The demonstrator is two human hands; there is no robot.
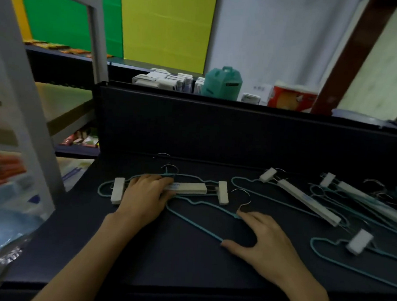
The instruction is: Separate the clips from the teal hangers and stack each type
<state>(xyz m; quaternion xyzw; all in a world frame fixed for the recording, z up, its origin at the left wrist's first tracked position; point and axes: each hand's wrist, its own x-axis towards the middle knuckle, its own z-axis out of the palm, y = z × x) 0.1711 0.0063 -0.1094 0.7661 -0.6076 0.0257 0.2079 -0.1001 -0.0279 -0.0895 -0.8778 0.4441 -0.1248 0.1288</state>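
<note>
On the dark table (pixel 187 264) lies a white clip bar (pixel 191 188) with a white clip at each end, over a teal hanger (pixel 103 186). My left hand (pixel 144 196) rests flat on this bar, fingers stretched. A bare teal wire hanger (pixel 196 225) lies in front of it. My right hand (pixel 259 238) lies on that hanger, fingertips near its neck by the metal hook, thumb touching the wire. More teal hangers with white clip bars (pixel 309 202) lie in a heap at the right.
A dark upright panel (pixel 239 134) closes the table's back. Behind it stand white boxes (pixel 164 79), a teal container (pixel 221 82) and a red-orange pack (pixel 290 98). A grey shelf frame (pixel 22 118) with clutter rises at the left. A loose white clip (pixel 358 241) lies at the right.
</note>
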